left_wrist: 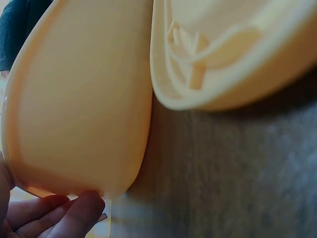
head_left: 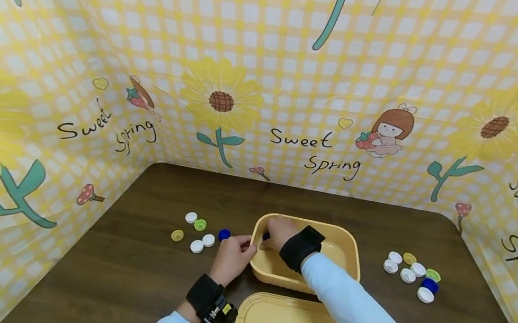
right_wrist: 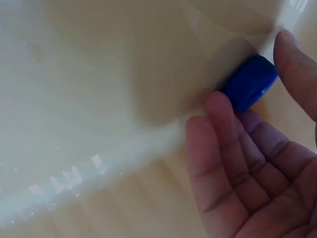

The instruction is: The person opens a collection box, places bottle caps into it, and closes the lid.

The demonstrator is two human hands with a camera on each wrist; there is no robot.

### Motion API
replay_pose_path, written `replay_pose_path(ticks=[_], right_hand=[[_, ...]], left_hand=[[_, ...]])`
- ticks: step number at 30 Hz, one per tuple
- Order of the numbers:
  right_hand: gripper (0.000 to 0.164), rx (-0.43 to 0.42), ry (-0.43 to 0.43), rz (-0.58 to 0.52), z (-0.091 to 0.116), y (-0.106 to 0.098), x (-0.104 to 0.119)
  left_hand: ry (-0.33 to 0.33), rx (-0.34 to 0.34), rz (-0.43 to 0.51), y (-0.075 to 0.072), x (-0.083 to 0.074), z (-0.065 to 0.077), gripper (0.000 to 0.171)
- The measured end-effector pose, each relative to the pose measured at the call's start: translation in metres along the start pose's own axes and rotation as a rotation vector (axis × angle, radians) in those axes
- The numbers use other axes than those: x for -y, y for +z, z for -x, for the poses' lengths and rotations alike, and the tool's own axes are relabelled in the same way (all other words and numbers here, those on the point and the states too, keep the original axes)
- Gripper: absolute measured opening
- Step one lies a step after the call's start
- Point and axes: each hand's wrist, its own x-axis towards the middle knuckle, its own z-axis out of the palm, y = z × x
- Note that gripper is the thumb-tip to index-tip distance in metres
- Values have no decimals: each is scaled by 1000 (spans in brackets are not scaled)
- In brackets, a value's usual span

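Observation:
My right hand (head_left: 278, 232) reaches into a yellow plastic box (head_left: 281, 279) at its left end. Between its thumb and fingers it holds a blue bottle cap (right_wrist: 251, 82), close over the box's inner surface. The cap (head_left: 266, 235) shows only as a small dark blue patch in the head view. At the box's left rim, my left hand (head_left: 231, 258) grips the edge with thumb and fingers. In the left wrist view its fingertips (left_wrist: 81, 206) lie against the box wall (left_wrist: 81, 104).
A yellow lid (head_left: 269, 322) lies in front of the box, partly under the right sleeve. Left of the box are several white, green, yellow and blue caps (head_left: 196, 246). Another group of caps (head_left: 408, 275) lies on the right. Patterned cloth (head_left: 267, 88) surrounds the dark table (head_left: 131, 275).

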Motion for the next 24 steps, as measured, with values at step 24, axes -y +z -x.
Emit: replay_pose_path(ticks=[24], right_hand=[[39, -195, 107, 1, 119, -141, -42]], left_hand=[[-49, -29, -25, 4, 1, -3, 26]])
